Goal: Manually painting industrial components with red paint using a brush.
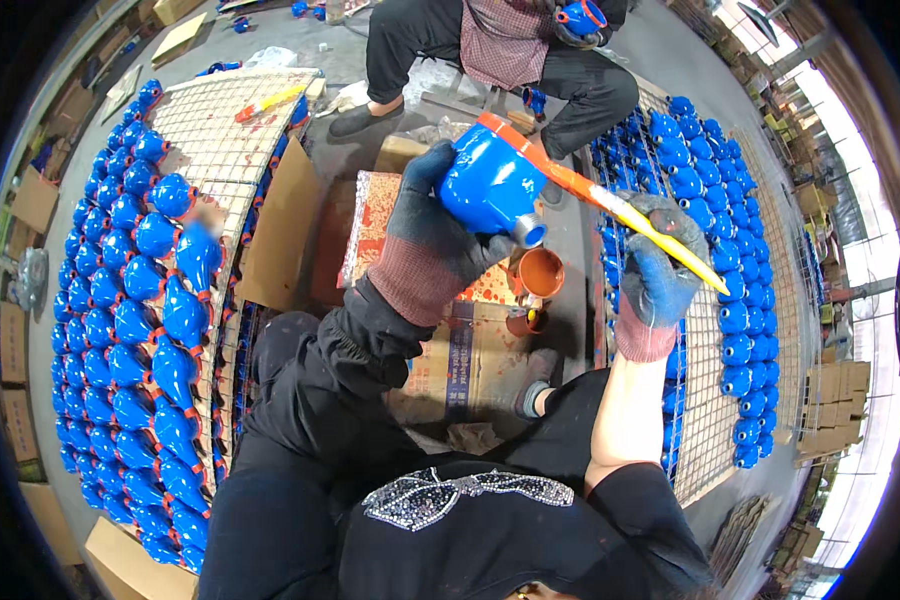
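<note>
My left hand, in a dark-and-maroon knit work glove, grips a glossy blue meter body with a bare threaded pipe end pointing down and right. In my right hand, also gloved, is a paintbrush with a yellow handle and a red-orange coated head. The brush head lies along the upper edge of the blue meter body, where red-orange shows; paint and bristles cannot be told apart there. Below the hands stands an orange-red paint cup, on or beside a paint-spattered board.
Rows of blue meter bodies fill a wire-mesh rack at my left; more stand on a rack at my right. Another brush rests on the left rack. Facing me sits a co-worker holding a blue part. A cardboard sheet stands near my left.
</note>
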Demonstrator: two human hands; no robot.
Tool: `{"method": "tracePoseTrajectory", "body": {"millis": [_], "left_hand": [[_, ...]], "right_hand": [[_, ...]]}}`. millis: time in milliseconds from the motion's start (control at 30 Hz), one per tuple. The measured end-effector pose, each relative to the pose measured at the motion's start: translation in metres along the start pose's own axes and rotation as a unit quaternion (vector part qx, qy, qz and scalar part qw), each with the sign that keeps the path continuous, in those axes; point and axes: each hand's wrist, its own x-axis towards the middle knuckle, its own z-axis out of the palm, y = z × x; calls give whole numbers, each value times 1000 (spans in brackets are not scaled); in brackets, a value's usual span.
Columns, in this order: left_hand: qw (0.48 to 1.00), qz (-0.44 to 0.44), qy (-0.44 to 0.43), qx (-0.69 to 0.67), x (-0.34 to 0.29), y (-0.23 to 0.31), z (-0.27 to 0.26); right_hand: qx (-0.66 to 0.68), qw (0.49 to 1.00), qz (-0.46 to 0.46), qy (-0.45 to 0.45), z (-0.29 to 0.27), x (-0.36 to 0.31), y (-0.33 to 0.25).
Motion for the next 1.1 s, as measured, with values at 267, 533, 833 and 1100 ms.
{"method": "tracePoseTrajectory", "body": {"millis": [267, 533, 833, 1100], "left_hand": [[998, 5, 5, -60, -9, -6, 3], [996, 41, 55, 53, 4, -2, -14], [480, 229, 139, 835, 0, -14, -31], [319, 204, 108, 919, 3, -18, -26]], "right_hand": [[268, 957, 106, 31, -12, -5, 49], [225, 969, 91, 41, -7, 6, 47], [-91, 985, 112, 94, 2, 6, 23], [-222, 969, 109, -7, -5, -1, 17]]}}
